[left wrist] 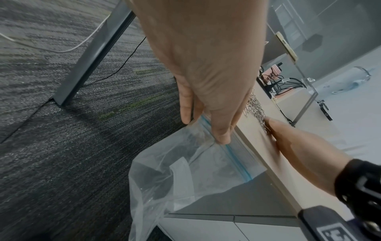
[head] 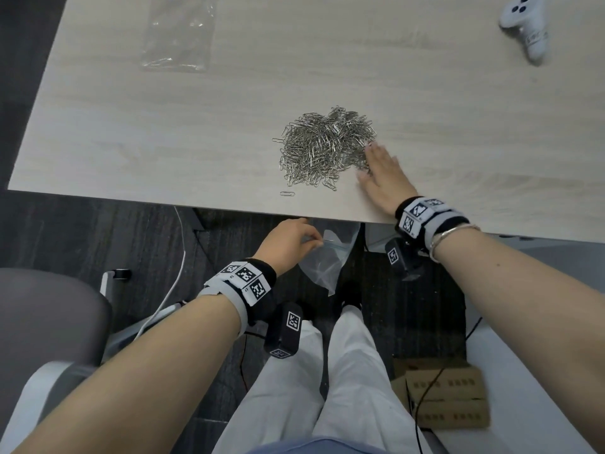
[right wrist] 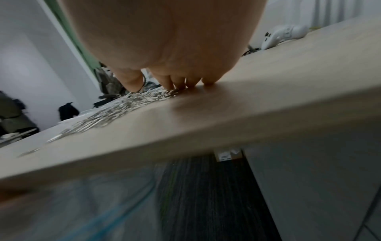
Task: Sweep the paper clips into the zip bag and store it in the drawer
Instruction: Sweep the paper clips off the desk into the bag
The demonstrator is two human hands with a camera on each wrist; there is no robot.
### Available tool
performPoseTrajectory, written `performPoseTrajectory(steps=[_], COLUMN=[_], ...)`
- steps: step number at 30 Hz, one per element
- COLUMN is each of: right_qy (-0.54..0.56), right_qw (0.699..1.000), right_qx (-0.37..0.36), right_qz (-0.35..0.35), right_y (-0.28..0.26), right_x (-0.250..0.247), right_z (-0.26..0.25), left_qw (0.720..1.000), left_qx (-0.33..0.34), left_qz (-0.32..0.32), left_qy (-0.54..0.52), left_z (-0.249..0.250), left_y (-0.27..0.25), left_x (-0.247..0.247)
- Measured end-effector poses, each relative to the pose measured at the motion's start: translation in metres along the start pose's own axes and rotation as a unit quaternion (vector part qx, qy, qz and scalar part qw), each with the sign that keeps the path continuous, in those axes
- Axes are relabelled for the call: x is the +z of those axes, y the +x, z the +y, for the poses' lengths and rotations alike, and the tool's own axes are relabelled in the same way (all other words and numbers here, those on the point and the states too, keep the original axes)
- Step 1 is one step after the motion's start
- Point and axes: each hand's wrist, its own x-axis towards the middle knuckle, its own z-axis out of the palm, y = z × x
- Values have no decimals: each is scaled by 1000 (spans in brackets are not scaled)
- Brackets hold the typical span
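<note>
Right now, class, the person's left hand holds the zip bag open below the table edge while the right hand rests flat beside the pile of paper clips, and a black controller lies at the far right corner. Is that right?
One detail is wrong: the controller is white, not black, as the head view shows. The rest stands: the left hand holds the zip bag below the table edge, and the right hand rests flat beside the paper clips.

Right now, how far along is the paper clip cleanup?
Early. Done: the left hand holds the zip bag open below the table edge, gripping its blue seal. In hand: the right hand lies flat against the paper clips, ready to sweep. Left: all clips remain on the table; then sealing the bag and putting it in the drawer, which isn't identifiable here.
</note>
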Motion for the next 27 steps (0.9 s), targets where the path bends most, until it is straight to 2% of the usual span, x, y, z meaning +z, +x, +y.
performPoseTrajectory(steps=[7, 10, 12, 14, 17, 20, 27], right_qy=[-59, -42, -12, -4, -10, -38, -66], right_qw=[994, 991, 993, 997, 999, 997, 987], right_qx=[-83, -125, -117, -75, -44, -64, -142], right_qz=[-36, -35, -8, 18, 12, -5, -33], right_y=[-30, -32, -33, -35, -39, -42, -55], right_x=[32, 37, 33, 25, 21, 27, 48], right_z=[-30, -36, -32, -21, -7, -7, -28], left_qw=[1000, 999, 999, 999, 999, 998, 996], left_qx=[-1, -2, -5, -9, -19, -36, -31], left_qz=[25, 25, 26, 29, 30, 35, 63], left_qy=[-15, -21, -27, -30, -39, -48, -51], left_z=[6, 7, 7, 8, 8, 4, 7], left_y=[0, -1, 0, -1, -4, -7, -11], left_x=[1, 2, 2, 2, 2, 0, -1])
